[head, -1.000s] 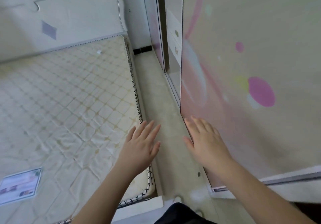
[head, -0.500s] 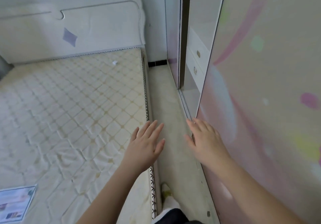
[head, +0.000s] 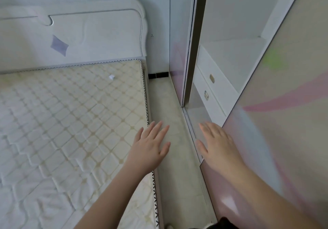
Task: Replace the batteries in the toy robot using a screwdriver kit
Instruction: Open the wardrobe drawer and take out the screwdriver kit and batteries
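No toy robot, batteries or screwdriver kit are in view. My left hand (head: 150, 145) is stretched out flat, palm down, over the right edge of the mattress (head: 74, 122), fingers straight, holding nothing. My right hand (head: 217, 143) is also flat and empty, held in front of the lower edge of the sliding wardrobe door (head: 276, 122). I cannot tell whether it touches the door.
A narrow strip of floor (head: 174, 140) runs between the bed and the wardrobe. The wardrobe stands partly open, showing two white drawers (head: 210, 86) and a shelf. A white headboard (head: 79, 33) backs the bed. A small white scrap (head: 111, 77) lies on the mattress.
The view has moved forward along the aisle and lifted, so more of the open wardrobe and headboard shows. Both hands stay flat and empty in front of me. The paper on the mattress has left view.
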Action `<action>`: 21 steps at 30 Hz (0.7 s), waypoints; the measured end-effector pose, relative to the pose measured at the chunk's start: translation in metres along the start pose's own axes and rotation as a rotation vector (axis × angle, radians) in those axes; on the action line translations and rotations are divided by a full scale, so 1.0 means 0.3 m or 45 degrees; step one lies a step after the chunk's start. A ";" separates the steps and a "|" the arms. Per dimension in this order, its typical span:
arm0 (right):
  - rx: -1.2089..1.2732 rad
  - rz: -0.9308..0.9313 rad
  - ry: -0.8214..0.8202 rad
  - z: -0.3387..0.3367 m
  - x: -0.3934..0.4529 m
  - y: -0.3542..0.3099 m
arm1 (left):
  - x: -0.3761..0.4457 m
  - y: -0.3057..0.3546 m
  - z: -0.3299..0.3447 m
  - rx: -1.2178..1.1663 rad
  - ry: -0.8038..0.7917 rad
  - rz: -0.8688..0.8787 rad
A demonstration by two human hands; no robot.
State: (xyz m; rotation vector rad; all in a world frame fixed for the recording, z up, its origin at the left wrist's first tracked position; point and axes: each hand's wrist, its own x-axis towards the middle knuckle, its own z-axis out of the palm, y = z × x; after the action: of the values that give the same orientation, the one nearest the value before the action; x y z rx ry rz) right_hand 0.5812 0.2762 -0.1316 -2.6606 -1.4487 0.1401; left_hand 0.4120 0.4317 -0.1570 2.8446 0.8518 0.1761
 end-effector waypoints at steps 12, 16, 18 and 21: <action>0.067 0.046 0.048 -0.010 0.580 0.092 | 0.550 -0.115 -0.012 0.055 0.014 0.040; 0.106 0.058 0.104 -0.054 0.866 0.134 | 0.788 -0.147 -0.011 0.091 -0.022 0.008; 0.118 0.056 0.127 -0.071 0.985 0.136 | 0.895 -0.156 -0.021 0.158 -0.010 -0.064; 0.145 0.056 0.126 -0.084 1.134 0.135 | 1.037 -0.167 -0.028 0.222 0.041 -0.119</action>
State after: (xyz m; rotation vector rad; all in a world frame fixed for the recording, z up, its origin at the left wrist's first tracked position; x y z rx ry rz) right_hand 0.8023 0.5391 -0.1223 -2.5707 -1.3130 0.0905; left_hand 0.6420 0.6464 -0.1382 2.9606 1.0532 0.1426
